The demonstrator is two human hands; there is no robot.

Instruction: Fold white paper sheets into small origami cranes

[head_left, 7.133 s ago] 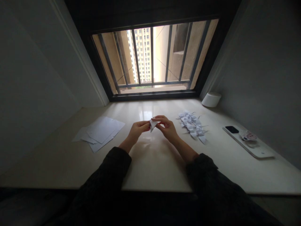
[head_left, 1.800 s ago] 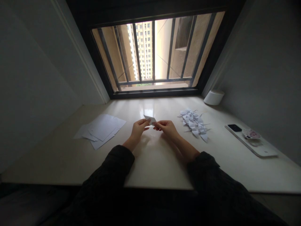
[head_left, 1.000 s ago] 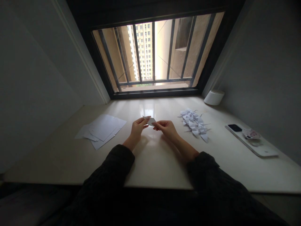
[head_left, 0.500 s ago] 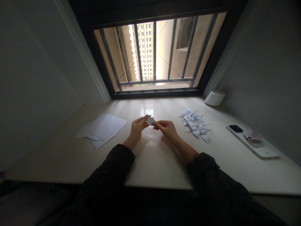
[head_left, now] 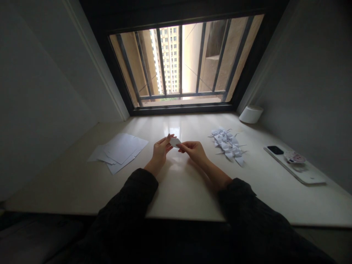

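Observation:
A small folded piece of white paper (head_left: pixel 175 142) is held between my two hands, above the middle of the pale sill. My left hand (head_left: pixel 160 149) pinches its left end with thumb and fingers. On the other side, my right hand (head_left: pixel 194 149) grips the lower right corner between thumb and forefinger. The fine creases of the paper are too small to make out. To the right lies a cluster of folded white paper cranes (head_left: pixel 228 145). Left of my hands rests a loose stack of white paper sheets (head_left: pixel 123 148).
A white phone (head_left: pixel 308 176) with a round cartoon grip (head_left: pixel 295 157) lies at the right. In the back right corner stands a white cylindrical object (head_left: pixel 250 114). The barred window (head_left: pixel 181 108) closes off the back, and the sill's front edge (head_left: pixel 189 219) runs before me.
The folded paper and my left fingers have shifted very slightly, and more of the paper's face shows. Both hands keep their hold; the cranes and sheets stay put.

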